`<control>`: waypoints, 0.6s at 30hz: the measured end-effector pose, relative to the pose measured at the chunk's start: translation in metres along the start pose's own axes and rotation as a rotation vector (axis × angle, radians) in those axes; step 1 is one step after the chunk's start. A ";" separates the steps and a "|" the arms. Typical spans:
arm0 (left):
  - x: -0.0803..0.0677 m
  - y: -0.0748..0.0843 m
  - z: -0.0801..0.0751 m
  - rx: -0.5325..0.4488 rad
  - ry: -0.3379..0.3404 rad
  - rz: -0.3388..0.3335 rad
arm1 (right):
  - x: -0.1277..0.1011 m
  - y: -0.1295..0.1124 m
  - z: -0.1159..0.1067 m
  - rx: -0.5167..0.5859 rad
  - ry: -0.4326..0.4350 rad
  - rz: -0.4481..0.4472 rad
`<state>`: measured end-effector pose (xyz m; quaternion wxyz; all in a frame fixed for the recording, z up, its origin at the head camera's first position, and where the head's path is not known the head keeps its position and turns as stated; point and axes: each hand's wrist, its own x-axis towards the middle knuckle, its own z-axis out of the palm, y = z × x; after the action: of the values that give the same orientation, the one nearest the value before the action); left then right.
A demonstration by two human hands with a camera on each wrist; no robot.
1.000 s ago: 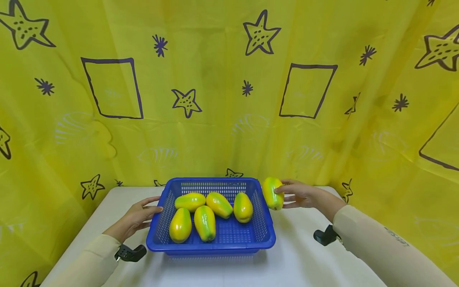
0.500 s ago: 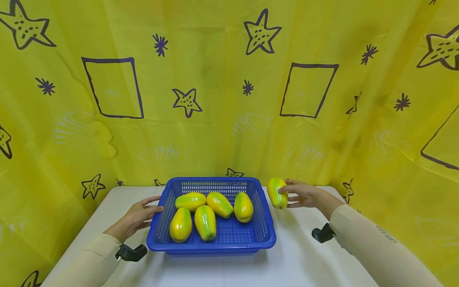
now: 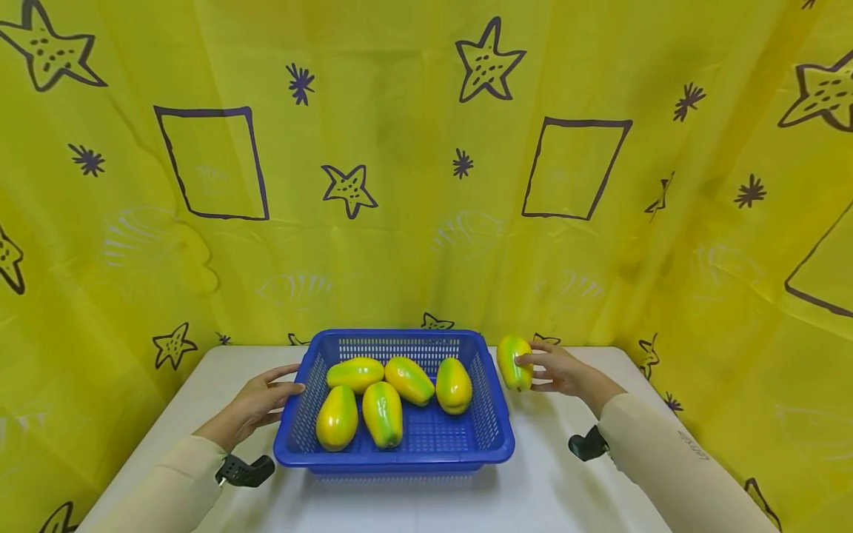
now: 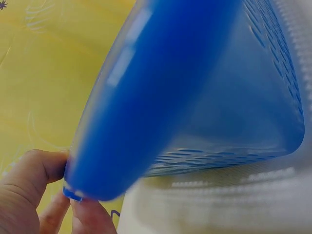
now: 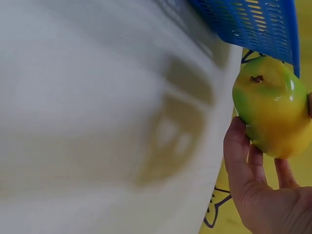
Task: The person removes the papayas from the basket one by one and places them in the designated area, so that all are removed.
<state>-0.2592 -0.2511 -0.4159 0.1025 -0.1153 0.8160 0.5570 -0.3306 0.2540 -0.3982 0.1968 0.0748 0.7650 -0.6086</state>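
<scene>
Head view: five papayas lie in the basket [image 3: 496,444] on the table [image 3: 573,488], and a sixth papaya [image 3: 514,362] is outside it at 3 o'clock, off the far right corner. The right hand [image 3: 560,369] grasps that one with curled fingers [image 5: 239,156]. The left hand [image 3: 256,403] grips the basket's rim at 9 o'clock. A yellow curtain [image 3: 400,185] hangs at 12 o'clock.
</scene>
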 end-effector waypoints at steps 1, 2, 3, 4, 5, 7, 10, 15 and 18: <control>0.000 0.000 0.000 -0.003 -0.001 -0.001 | 0.001 0.002 0.001 0.005 0.004 -0.002; 0.000 0.000 0.000 -0.003 -0.001 -0.002 | 0.002 0.004 0.001 0.007 0.006 -0.004; 0.000 0.000 0.000 -0.005 -0.002 -0.003 | 0.003 0.005 0.002 0.012 0.008 -0.005; 0.000 0.000 0.000 -0.005 -0.002 -0.003 | 0.004 0.007 0.002 0.014 0.010 -0.006; 0.000 0.000 0.000 -0.005 -0.002 -0.003 | 0.005 0.009 0.003 0.017 0.010 -0.008; 0.000 0.000 0.001 -0.004 -0.001 -0.003 | 0.007 0.012 0.003 0.021 0.004 -0.014; 0.000 -0.001 0.001 0.000 0.006 0.000 | 0.011 0.017 0.005 0.025 0.005 -0.025; 0.000 -0.002 0.002 -0.003 0.016 0.003 | 0.017 0.026 0.008 0.028 0.045 -0.031; 0.000 -0.002 0.002 -0.006 0.015 0.003 | 0.019 0.030 0.009 0.017 0.056 -0.022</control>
<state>-0.2587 -0.2499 -0.4181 0.0952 -0.1188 0.8151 0.5589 -0.3354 0.2504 -0.4348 0.1679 0.0849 0.7659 -0.6149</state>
